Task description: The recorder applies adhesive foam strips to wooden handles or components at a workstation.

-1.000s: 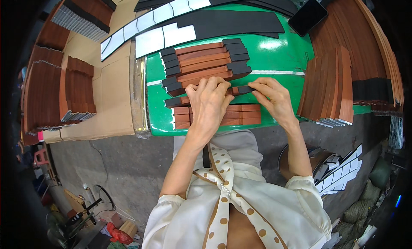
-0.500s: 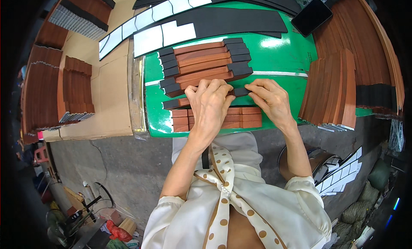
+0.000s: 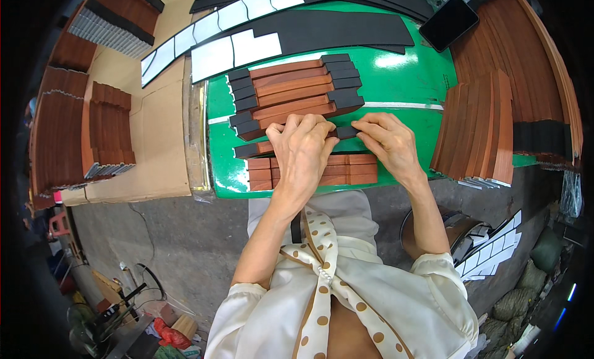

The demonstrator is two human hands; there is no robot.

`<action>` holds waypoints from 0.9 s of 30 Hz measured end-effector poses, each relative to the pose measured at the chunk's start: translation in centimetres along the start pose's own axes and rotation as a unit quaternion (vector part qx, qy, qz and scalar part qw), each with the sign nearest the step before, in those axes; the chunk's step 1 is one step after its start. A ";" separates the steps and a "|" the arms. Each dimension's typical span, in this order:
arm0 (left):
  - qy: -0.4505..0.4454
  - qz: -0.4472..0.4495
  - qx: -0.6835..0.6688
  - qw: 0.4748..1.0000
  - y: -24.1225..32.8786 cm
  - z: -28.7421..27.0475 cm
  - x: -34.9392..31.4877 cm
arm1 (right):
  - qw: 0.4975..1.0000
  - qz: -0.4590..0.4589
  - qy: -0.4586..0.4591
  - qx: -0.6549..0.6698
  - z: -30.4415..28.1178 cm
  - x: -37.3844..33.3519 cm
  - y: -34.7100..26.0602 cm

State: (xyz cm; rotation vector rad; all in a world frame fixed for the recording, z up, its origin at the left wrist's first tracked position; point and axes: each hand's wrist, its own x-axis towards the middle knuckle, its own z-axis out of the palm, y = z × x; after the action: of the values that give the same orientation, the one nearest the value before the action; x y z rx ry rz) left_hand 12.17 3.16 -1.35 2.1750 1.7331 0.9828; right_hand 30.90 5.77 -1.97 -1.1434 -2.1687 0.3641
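Note:
A reddish-brown wooden strip with black end pads [image 3: 246, 151] lies crosswise in front of me on the green tabletop. My left hand [image 3: 302, 147] is closed over its middle, fingers bent down and thumb against the near side. At the strip's right end, my right hand [image 3: 391, 143] pinches the black pad [image 3: 346, 132] between thumb and fingertips. Just beyond is a row of similar brown strips [image 3: 294, 90] with black pads on both ends. Nearer to me sits a short stack of brown strips [image 3: 349, 169] with no black pads showing. My left hand hides part of the held strip.
Black sheets [image 3: 334, 34] and white-backed pieces [image 3: 235, 48] lie at the far side, with a dark phone [image 3: 449, 23] at far right. Brown strips stand stacked on the right [image 3: 475, 130] and on the left cardboard [image 3: 111, 127]. A round bin [image 3: 450, 228] is below right.
My right fingertips have shifted very slightly left on the black pad. My left hand keeps its place on the strip.

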 end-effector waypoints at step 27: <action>-0.003 0.093 -0.013 0.996 0.1 0.3 0.1 | 0.976 0.146 0.006 0.163 0.1 -1.1 0.5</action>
State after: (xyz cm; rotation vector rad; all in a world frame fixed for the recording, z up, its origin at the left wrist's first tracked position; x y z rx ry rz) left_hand 12.44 3.28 -1.53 2.3531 1.5281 1.0320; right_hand 31.61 5.18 -2.71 -1.2653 -1.8419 0.8088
